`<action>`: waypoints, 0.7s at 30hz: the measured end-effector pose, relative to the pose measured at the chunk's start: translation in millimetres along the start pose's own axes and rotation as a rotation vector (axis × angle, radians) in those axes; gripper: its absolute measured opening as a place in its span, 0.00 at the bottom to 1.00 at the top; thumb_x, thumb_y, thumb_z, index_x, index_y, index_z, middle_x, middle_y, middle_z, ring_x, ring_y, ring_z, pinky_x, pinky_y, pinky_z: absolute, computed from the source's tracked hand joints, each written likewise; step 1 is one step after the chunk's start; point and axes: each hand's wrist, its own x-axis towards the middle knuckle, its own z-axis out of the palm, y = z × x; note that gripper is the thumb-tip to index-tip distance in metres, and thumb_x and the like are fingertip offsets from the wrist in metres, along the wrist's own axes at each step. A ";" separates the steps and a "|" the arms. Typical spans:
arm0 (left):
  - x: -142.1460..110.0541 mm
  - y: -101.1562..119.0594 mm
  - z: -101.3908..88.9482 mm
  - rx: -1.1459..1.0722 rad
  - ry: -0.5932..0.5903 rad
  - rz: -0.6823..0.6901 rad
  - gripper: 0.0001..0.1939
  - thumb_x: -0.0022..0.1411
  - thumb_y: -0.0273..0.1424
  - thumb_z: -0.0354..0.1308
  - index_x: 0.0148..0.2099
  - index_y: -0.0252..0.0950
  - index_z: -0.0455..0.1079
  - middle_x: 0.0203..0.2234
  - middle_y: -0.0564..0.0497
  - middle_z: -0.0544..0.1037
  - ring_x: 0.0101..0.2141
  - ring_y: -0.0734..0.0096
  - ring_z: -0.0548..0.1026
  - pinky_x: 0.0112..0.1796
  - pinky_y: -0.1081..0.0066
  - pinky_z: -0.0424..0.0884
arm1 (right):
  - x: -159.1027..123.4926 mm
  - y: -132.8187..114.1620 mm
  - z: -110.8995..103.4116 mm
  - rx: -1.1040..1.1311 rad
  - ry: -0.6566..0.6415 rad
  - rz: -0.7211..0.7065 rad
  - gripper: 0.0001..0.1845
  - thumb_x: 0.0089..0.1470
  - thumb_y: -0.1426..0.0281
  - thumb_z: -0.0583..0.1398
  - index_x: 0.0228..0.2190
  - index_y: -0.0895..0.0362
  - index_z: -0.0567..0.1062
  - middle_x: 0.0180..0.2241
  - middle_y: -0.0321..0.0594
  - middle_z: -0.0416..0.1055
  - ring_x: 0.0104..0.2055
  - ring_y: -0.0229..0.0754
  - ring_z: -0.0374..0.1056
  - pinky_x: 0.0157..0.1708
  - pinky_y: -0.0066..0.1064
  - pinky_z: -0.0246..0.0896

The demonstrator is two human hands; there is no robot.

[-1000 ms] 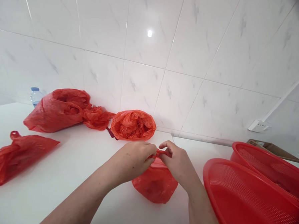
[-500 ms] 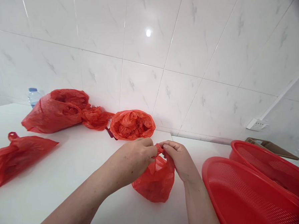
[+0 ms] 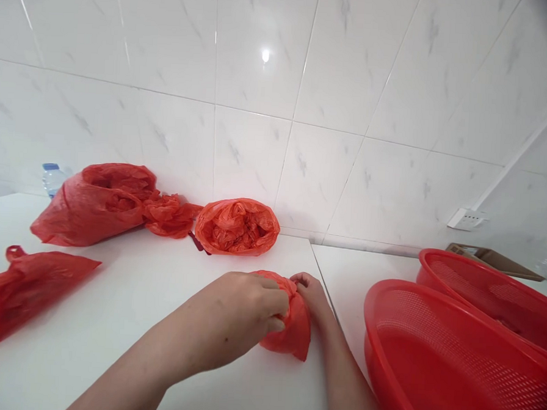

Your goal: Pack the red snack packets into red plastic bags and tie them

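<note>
A small red plastic bag [image 3: 294,331] sits on the white counter [image 3: 158,297] in front of me. My left hand [image 3: 240,316] is closed over the bag's top from the left, its fingers curled into the plastic. My right hand [image 3: 309,291] pinches the bag's upper edge from the far right side. Most of the bag is hidden behind my left hand, and what it holds cannot be made out.
An open red bag [image 3: 237,226] of crumpled red plastic stands by the tiled wall. A large red bag [image 3: 94,205] lies at the back left, a water bottle [image 3: 52,178] behind it. Another tied red bag [image 3: 21,286] lies left. Two red mesh baskets [image 3: 453,355] sit right.
Both hands have come down and closer together, pressing the small bag lower. The left hand now covers much more of it. The view has shifted slightly to the right.
</note>
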 end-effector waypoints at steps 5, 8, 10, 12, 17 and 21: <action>13.4 3.3 7.7 -0.301 0.123 -0.051 0.13 0.62 0.35 0.55 0.49 0.45 0.67 0.46 0.53 0.72 0.42 0.70 0.71 0.40 0.73 0.67 | 0.1 5.4 -15.1 0.183 0.011 0.008 0.18 0.46 0.58 0.55 0.34 0.56 0.75 0.31 0.39 0.73 0.33 0.40 0.68 0.30 0.28 0.61; 25.7 -6.4 39.0 -0.141 0.081 -0.101 0.30 0.54 0.39 0.62 0.58 0.47 0.61 0.62 0.48 0.59 0.58 0.54 0.60 0.49 0.62 0.65 | 2.6 11.5 -18.0 0.244 0.069 0.013 0.21 0.49 0.53 0.55 0.35 0.56 0.74 0.29 0.38 0.70 0.31 0.39 0.67 0.29 0.28 0.62; 29.9 -16.6 61.9 -0.014 -0.037 -0.107 0.46 0.45 0.40 0.67 0.64 0.46 0.51 0.66 0.43 0.48 0.60 0.44 0.55 0.50 0.55 0.64 | 4.5 15.4 -17.6 0.242 0.089 0.017 0.20 0.47 0.53 0.58 0.34 0.56 0.74 0.28 0.37 0.69 0.30 0.39 0.66 0.29 0.28 0.63; 27.8 -27.5 77.4 0.078 -0.114 -0.121 0.49 0.45 0.31 0.66 0.66 0.47 0.46 0.65 0.42 0.51 0.55 0.46 0.64 0.44 0.59 0.68 | 6.3 18.7 -17.0 0.217 0.100 0.028 0.20 0.45 0.54 0.60 0.34 0.56 0.74 0.28 0.36 0.69 0.30 0.38 0.66 0.29 0.28 0.63; -5.3 -52.0 66.0 0.141 -0.125 -0.157 0.27 0.49 0.16 0.48 0.48 0.46 0.68 0.35 0.53 0.75 0.32 0.68 0.73 0.29 0.74 0.62 | 9.9 22.5 -17.0 0.119 0.105 0.051 0.20 0.44 0.56 0.60 0.35 0.57 0.73 0.28 0.37 0.69 0.30 0.39 0.67 0.29 0.29 0.63; -50.4 -74.6 28.0 0.170 -0.030 -0.330 0.21 0.49 0.17 0.46 0.39 0.43 0.72 0.30 0.54 0.73 0.28 0.72 0.71 0.28 0.75 0.60 | 8.9 20.6 -11.7 -0.011 0.087 0.048 0.18 0.46 0.59 0.57 0.36 0.57 0.72 0.28 0.37 0.69 0.31 0.40 0.67 0.31 0.30 0.63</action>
